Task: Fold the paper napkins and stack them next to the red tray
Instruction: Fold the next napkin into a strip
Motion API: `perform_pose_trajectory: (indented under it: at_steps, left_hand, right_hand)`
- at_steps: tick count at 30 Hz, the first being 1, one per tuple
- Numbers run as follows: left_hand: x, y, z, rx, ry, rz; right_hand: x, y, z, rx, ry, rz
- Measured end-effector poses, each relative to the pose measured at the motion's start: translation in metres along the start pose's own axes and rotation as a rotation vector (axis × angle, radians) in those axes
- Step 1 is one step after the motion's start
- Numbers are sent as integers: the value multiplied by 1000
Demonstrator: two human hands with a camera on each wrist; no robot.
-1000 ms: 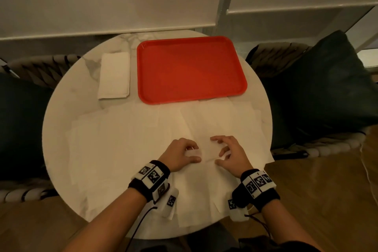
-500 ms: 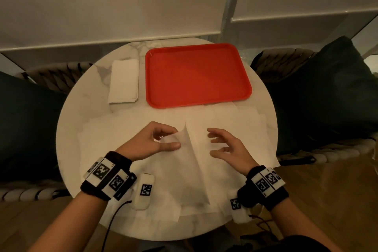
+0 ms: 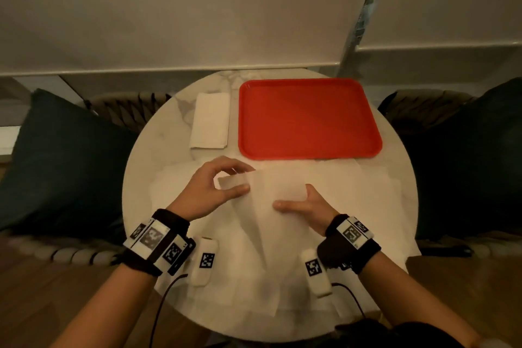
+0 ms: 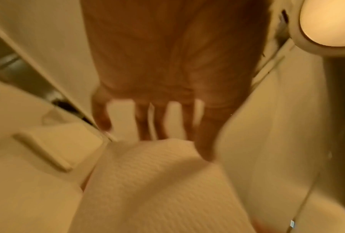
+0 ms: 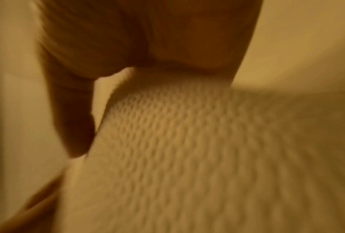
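Lifting one thin white paper napkin (image 3: 271,206) at lower centre of the head view, the left hand (image 3: 209,192) pinches its far-left corner between thumb and fingers, probably to carry that edge across for a fold. The right hand (image 3: 308,206) grips the napkin's right edge, fingers hidden beneath, thumb on top, steadying it. Loose unfolded napkins (image 3: 367,192) cover the round white marble table (image 3: 158,144) underneath. Farther up, a folded napkin stack (image 3: 210,124) lies just left of the red plastic tray (image 3: 309,118), marking where finished ones go.
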State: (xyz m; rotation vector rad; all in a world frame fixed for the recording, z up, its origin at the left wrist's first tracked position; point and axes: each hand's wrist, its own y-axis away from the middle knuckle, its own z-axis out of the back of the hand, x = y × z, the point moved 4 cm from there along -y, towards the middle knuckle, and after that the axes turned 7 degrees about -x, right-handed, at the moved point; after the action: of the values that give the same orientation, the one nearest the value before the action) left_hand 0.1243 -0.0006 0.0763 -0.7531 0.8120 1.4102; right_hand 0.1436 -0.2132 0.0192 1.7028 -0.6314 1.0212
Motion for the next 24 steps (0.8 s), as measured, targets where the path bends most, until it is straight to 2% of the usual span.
perform_pose_trajectory:
  at_steps: [2,3,4,6,8,10,11,14,18,20,23,24]
  left_hand:
    - [7,3,14,-281,-211,-11]
    - [6,6,20,-389,-206,-18]
    - [4,9,24,-442,-144,-17]
    - [-2,12,24,-383,53,26]
    - [-6,18,12,-203,202,98]
    - [-6,25,-1,-56,276,145]
    - [-4,27,-5,-24,281,157]
    - [0,26,0,-70,280,173]
    - [12,22,14,-126,194,165]
    - [21,21,21,-147,171,186]
    - [30,19,35,-205,239,238]
    - [33,19,39,-213,272,259]
  right_hand:
    - [10,2,-3,-142,-19,42]
    - [17,2,-6,-203,-9,87]
    - [21,1,-9,-249,12,135]
    - [28,-3,-19,-325,56,206]
    - [33,-8,-35,-335,65,239]
    - [40,-8,-59,-246,50,245]
    - [42,-9,-70,-175,42,237]
    - [40,-10,-96,18,11,148]
    - [27,-17,-103,121,-13,132]
    - [27,-19,-96,51,8,195]
    - [22,-30,-64,-286,82,344]
    - [18,-34,-52,-377,121,323]
